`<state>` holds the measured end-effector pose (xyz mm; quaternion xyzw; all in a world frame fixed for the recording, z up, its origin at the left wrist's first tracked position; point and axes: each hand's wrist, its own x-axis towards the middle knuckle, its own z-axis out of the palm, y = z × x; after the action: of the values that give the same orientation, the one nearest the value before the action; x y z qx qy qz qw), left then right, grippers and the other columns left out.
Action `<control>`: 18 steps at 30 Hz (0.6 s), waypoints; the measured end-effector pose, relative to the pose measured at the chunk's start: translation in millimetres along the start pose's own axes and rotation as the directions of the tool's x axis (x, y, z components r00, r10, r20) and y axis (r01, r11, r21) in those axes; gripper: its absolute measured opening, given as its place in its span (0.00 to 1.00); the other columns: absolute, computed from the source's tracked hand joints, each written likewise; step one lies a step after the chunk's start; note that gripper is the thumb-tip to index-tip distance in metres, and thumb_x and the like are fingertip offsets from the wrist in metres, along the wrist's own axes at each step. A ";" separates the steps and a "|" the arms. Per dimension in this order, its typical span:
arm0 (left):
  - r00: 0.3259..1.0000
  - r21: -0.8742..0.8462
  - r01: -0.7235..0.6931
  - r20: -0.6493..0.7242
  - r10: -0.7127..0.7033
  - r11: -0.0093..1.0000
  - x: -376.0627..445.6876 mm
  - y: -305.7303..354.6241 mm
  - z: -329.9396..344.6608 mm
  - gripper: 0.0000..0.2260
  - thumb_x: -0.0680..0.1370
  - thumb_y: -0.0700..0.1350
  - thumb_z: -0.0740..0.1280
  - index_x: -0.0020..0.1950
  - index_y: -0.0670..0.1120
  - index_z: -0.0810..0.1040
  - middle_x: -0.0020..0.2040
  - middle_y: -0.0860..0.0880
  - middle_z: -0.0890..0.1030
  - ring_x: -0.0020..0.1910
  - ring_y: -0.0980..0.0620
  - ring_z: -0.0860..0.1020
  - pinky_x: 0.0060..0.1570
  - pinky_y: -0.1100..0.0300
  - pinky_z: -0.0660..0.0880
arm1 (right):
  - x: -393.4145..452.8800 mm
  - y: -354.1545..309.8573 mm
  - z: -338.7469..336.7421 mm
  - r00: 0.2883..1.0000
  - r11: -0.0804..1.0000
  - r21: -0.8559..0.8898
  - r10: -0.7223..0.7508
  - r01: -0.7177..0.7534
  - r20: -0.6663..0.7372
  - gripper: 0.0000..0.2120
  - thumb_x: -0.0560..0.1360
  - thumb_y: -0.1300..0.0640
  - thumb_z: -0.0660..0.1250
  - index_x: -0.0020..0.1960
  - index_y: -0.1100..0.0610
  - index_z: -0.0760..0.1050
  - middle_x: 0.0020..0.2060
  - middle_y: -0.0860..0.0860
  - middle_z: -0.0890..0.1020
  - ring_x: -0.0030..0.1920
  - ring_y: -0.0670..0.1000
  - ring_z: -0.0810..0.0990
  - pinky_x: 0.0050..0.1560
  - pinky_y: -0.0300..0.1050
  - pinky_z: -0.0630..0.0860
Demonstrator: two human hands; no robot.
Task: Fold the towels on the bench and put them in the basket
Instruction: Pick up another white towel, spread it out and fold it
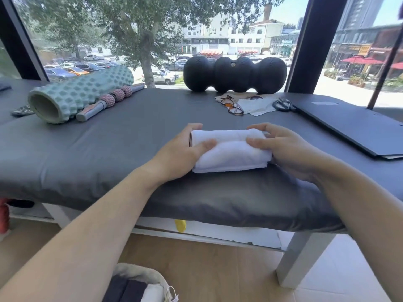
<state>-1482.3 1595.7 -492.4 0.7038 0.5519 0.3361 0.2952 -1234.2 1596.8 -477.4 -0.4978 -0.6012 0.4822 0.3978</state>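
**Currently on the bench: one folded white towel, both hands on it**

Item 1. White towel (230,150), folded into a thick oblong bundle, lying on the dark grey padded bench (109,149) near its front edge, about midway along what I can see of it.

Item 2. Left hand (181,152), curled around the towel's left end: fingers wrapped over the far edge, thumb pressed flat on the top layer. I read it as closed on the towel.

Item 3. Right hand (283,147), mirroring it at the right end: fingers bent over the far corner, thumb lying on the upper surface. Also gripping the towel.

Item 4. Basket (141,277), on the wooden floor below the bench's front edge, only partly in my view at the bottom of the frame. Pale rim; dark and white cloth visible inside.

Item 5. Mint-green foam roller (80,93), back left of the bench, lying on its side, with a grey massage stick (111,101) carrying pink ridged balls just beside it.

Item 6. Black lobed roller (234,75), along the bench's far edge against the window.

Item 7. Eyeglasses (232,105) resting on a pale cloth (257,106), right of centre at the back; dark scissors (283,104) just beside that cloth.

Item 8. Closed dark laptop (349,125), far right of the bench, well apart from the towel.
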 end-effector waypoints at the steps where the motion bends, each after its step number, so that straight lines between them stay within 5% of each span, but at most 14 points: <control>1: 1.000 0.004 0.014 -0.009 -0.014 1.000 1.3 -0.1 0.9 0.31 0.78 0.65 0.64 0.78 0.59 0.61 0.72 0.56 0.71 0.70 0.54 0.71 0.71 0.52 0.68 | 0.0 -0.8 2.5 1.000 1.000 0.021 0.013 -0.013 -0.014 0.13 0.80 0.58 0.68 0.64 0.56 0.75 0.53 0.54 0.84 0.45 0.49 0.84 0.46 0.43 0.78; 6: 0.996 -0.099 0.044 -0.069 -0.051 0.994 0.6 0.3 6.0 0.31 0.78 0.65 0.64 0.78 0.59 0.60 0.72 0.58 0.71 0.70 0.55 0.71 0.73 0.53 0.66 | 0.8 -1.4 10.2 0.998 0.990 0.141 0.008 -0.001 -0.055 0.11 0.80 0.55 0.67 0.60 0.58 0.80 0.51 0.53 0.87 0.50 0.51 0.86 0.54 0.47 0.80; 9: 0.987 0.036 0.002 -0.158 0.003 0.999 2.4 0.0 9.8 0.30 0.80 0.58 0.67 0.79 0.56 0.61 0.69 0.53 0.72 0.67 0.54 0.71 0.67 0.58 0.66 | -0.7 -0.3 12.2 0.997 0.978 -0.206 0.012 -0.028 -0.076 0.14 0.78 0.44 0.68 0.56 0.53 0.82 0.49 0.49 0.87 0.52 0.51 0.85 0.58 0.51 0.80; 12: 0.892 0.246 -0.216 -0.343 0.294 0.945 3.4 -0.8 17.4 0.19 0.81 0.47 0.66 0.72 0.53 0.74 0.69 0.51 0.75 0.69 0.50 0.72 0.70 0.52 0.67 | 4.3 0.0 17.2 0.980 0.826 -0.558 -0.041 -0.076 -0.195 0.19 0.78 0.36 0.62 0.55 0.50 0.76 0.55 0.48 0.81 0.52 0.51 0.79 0.50 0.49 0.74; 14: 0.814 0.496 -0.300 -0.312 0.490 0.815 4.3 -1.4 26.5 0.14 0.82 0.47 0.62 0.65 0.50 0.81 0.68 0.50 0.79 0.70 0.48 0.73 0.72 0.49 0.64 | 9.2 -0.5 20.5 0.960 0.673 -0.738 -0.170 -0.053 -0.224 0.25 0.79 0.37 0.60 0.73 0.46 0.66 0.69 0.50 0.72 0.67 0.54 0.70 0.64 0.51 0.68; 16: 0.847 0.627 -0.264 -0.213 0.487 0.733 0.3 3.8 34.9 0.20 0.83 0.52 0.53 0.67 0.49 0.80 0.69 0.51 0.79 0.73 0.49 0.71 0.76 0.48 0.58 | 10.3 0.0 24.5 0.909 0.517 -0.854 -0.379 0.055 -0.171 0.29 0.82 0.43 0.59 0.80 0.46 0.57 0.77 0.47 0.64 0.77 0.53 0.60 0.75 0.50 0.55; 18: 0.900 0.693 -0.195 -0.154 0.407 0.694 -2.8 8.1 39.4 0.26 0.83 0.54 0.46 0.73 0.49 0.74 0.74 0.52 0.74 0.76 0.51 0.67 0.78 0.47 0.53 | 11.1 4.1 30.8 0.849 0.328 -0.922 -0.529 0.205 0.000 0.22 0.85 0.51 0.56 0.79 0.50 0.64 0.76 0.47 0.68 0.80 0.52 0.57 0.78 0.46 0.46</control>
<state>-1446.6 1589.5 -510.0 0.7851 0.5476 0.2637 -0.1193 -1264.9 1602.2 -488.1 -0.5460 -0.7915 -0.1010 0.2553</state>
